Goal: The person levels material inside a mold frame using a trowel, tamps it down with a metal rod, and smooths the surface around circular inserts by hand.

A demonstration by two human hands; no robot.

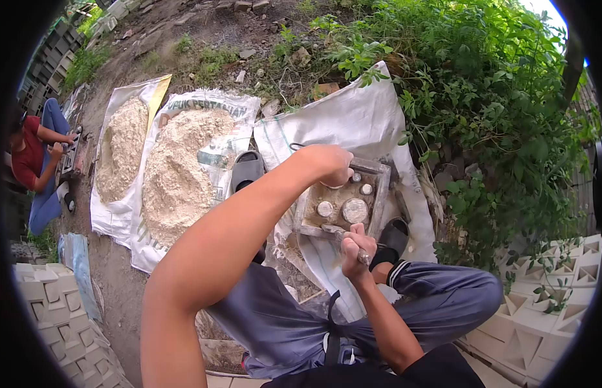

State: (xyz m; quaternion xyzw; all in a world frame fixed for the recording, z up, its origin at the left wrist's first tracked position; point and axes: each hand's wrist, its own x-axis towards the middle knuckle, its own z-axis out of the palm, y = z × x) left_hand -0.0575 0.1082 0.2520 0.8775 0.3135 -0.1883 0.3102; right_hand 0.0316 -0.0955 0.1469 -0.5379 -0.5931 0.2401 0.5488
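A square wooden mould frame (383, 194) lies on white sacking between my feet, with a sandy fill inside. Several pale round plugs stand in it, the largest round plug (354, 211) near the front right corner. My left hand (333, 165) reaches over the frame's far left corner, fingers curled downward. A pale round edge shows just below that hand, but its fingertips are mostly hidden. Closed around a handle at the frame's near side is my right hand (358, 249). The handle belongs to a small trowel (332, 229), its tip over the near rim.
Two powder heaps, a nearer heap (178, 168) and a farther heap (125, 149), lie on sacks at left. Another person (39, 149) sits working at far left. Patterned pale blocks (55, 310) line both lower sides. Leafy plants (488, 103) crowd the right.
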